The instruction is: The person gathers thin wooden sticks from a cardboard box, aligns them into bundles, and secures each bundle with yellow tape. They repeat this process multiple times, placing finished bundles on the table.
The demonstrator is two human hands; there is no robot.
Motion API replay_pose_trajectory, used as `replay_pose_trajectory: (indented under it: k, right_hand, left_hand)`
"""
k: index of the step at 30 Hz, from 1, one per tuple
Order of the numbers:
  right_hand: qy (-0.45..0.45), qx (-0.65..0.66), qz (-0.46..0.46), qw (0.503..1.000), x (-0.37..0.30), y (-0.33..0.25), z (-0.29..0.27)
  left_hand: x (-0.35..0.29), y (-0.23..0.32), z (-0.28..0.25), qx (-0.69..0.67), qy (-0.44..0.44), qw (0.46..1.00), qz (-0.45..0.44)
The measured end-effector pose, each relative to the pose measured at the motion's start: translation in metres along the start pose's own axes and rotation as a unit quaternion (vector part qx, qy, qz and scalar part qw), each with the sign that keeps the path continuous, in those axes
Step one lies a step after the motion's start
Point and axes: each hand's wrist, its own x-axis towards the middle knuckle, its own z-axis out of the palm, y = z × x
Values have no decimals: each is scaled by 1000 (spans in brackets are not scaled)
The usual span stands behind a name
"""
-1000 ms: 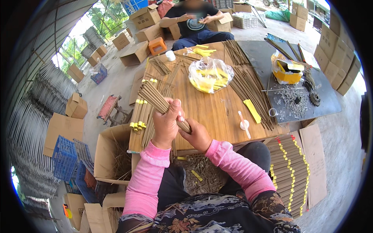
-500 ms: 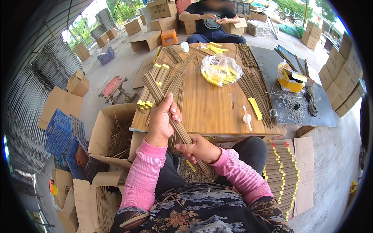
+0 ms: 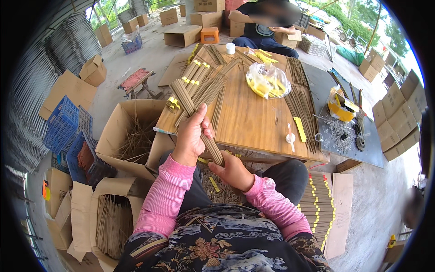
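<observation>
A bundle of thin brown incense sticks (image 3: pixel 211 148) slants up and left over the near edge of the wooden table (image 3: pixel 240 124). My left hand (image 3: pixel 192 137) is closed round its middle, thumb on top. At the bundle's lower end is my right hand (image 3: pixel 234 173), its thumb against the sticks and its other fingers mostly hidden. The upper end of the bundle fans slightly above loose sticks (image 3: pixel 210 93) on the table. Bundles with yellow paper bands (image 3: pixel 192 72) lie beyond it at the left.
A plastic bag of yellow strips (image 3: pixel 268 80) lies on the table, with more sticks (image 3: pixel 300 111) to its right. A dark side table (image 3: pixel 369 147) bears a yellow box (image 3: pixel 343 107). Cardboard boxes (image 3: pixel 118 154) stand at my left; banded bundles (image 3: pixel 317 204) lie at my right. A person sits opposite.
The bundle's lower end, which stuck out below my right hand, now stops at that hand. My right hand has shifted slightly left. The view has turned a little.
</observation>
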Motion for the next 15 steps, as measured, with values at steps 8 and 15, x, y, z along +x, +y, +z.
replay_pose_trajectory:
  k: [8, 15]
  right_hand:
    - [-250, 391, 198, 863, -5, -21, -5]
    - [27, -113, 2, 993, 0, 2, 15]
  left_hand:
    - [-4, 4, -28, -144, -166, 974, -51]
    - [-6, -3, -25, 7, 67, 998, 10]
